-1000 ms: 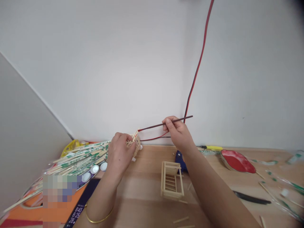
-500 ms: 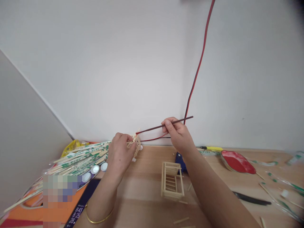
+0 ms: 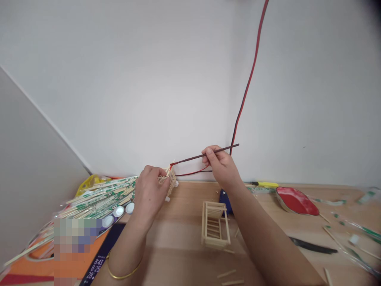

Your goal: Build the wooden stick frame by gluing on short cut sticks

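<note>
My left hand (image 3: 151, 190) is closed on a small wooden stick model (image 3: 172, 180), partly hidden behind its fingers. In my right hand (image 3: 218, 163) is a thin dark paintbrush (image 3: 190, 159), pinched along its handle. Its red tip touches a pale stick at the top of the model, where red paint shows. A second stick frame (image 3: 204, 224), box-shaped with slats like a ladder, stands on the wooden table between my forearms. Beside it, partly hidden by my right forearm, is a dark blue object (image 3: 226, 202).
Wrapped chopsticks (image 3: 107, 194) are heaped at left near small white pots (image 3: 118, 211) and a phone (image 3: 97, 264). At right lie a red-coated dish (image 3: 297, 201), a yellow-handled tool (image 3: 266, 184), a black strip (image 3: 314, 245) and loose wrappers. A red-black cable (image 3: 251, 75) hangs down the wall.
The brush in my right hand has shifted slightly up and left, its tip still at the model's top stick. My left hand keeps its hold.
</note>
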Available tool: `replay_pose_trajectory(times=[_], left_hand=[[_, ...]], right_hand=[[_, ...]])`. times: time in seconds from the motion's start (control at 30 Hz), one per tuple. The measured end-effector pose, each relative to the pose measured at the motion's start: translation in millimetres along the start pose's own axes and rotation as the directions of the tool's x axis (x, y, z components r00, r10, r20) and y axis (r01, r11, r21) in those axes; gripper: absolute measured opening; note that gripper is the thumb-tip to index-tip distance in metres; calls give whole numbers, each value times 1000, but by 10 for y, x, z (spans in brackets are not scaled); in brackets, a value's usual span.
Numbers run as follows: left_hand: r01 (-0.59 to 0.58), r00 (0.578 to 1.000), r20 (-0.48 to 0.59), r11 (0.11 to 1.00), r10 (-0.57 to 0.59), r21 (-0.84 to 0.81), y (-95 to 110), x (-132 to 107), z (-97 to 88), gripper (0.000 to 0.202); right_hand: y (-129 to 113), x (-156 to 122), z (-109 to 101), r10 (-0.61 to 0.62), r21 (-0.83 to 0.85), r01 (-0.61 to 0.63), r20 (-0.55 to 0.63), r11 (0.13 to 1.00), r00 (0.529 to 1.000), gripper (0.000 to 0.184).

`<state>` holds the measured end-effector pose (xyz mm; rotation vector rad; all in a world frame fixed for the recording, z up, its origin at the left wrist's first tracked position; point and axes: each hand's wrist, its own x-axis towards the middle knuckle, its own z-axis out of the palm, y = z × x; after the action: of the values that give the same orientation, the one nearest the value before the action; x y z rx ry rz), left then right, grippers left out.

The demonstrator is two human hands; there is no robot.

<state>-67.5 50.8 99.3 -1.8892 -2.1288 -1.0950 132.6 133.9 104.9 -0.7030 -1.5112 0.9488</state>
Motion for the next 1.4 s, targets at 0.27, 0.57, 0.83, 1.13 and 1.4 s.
replay_pose_trajectory(times=[0.27, 0.57, 0.83, 1.13, 1.4], left_hand=[[-1, 1000, 4, 1000, 1, 9, 17, -17, -27, 8], [-8, 1000, 5, 1000, 8, 16, -4, -16, -13, 10], [-3, 1000, 2, 1000, 3, 20, 11, -10, -19, 9], [1, 1000, 7, 1000, -1, 18, 25, -10, -29, 8], [7, 1000, 7, 1000, -7, 17, 29, 2, -21, 9]], right_hand=[[-27, -2, -40, -39, -53, 39, -9, 998, 999, 31], [-142, -77, -37, -86, -168, 94, 51, 981, 995, 29], [-263, -147, -28, -118, -203, 134, 89, 970, 989, 25], [-227, -149, -12, -178, -287, 203, 110, 936, 978, 21], [-368, -225, 6, -189, -269, 229, 165, 936, 968, 20]])
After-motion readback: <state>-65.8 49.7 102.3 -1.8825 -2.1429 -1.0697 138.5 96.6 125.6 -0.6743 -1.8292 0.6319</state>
